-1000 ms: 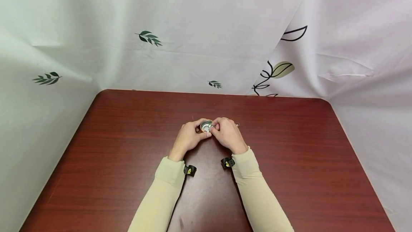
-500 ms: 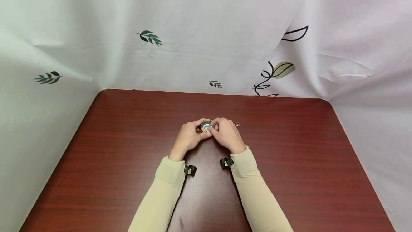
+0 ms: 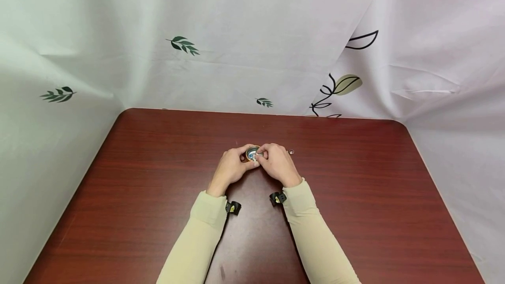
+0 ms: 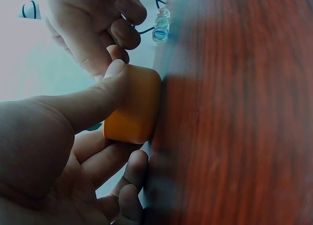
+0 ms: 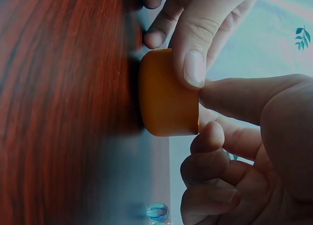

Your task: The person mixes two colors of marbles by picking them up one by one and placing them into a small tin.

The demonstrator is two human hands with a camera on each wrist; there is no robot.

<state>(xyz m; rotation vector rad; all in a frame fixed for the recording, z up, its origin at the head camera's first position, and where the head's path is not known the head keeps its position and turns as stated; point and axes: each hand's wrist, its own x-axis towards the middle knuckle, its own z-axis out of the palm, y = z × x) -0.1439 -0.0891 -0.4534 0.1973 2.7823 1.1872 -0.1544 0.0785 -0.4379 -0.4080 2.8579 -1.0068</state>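
Observation:
A small round orange tin (image 3: pixel 253 147) with a shiny silver inside stands on the table between the hands. My left hand (image 3: pixel 230 166) grips its side, the thumb (image 4: pixel 95 100) on the near wall and fingers on the far side. My right hand (image 3: pixel 279 163) has its thumb and forefinger together at the tin's open mouth, reaching just inside the rim; its other fingers (image 5: pixel 210 178) are curled. Whether the fingertips pinch something is hidden. A bluish glint shows inside the tin. Clear glass marbles (image 4: pixel 160 34) with blue tints lie just beyond the right hand.
The dark red wooden table (image 3: pixel 138 196) has rounded far corners. White curtains (image 3: pixel 236 34) with leaf prints hang along its back and sides. A black wrist camera (image 3: pixel 233 207) sits at the left cuff, another camera (image 3: pixel 278 198) at the right.
My right hand has shifted very slightly left, showing more of the marbles beside it. A bluish glint now appears inside the tin. The left hand keeps its hold.

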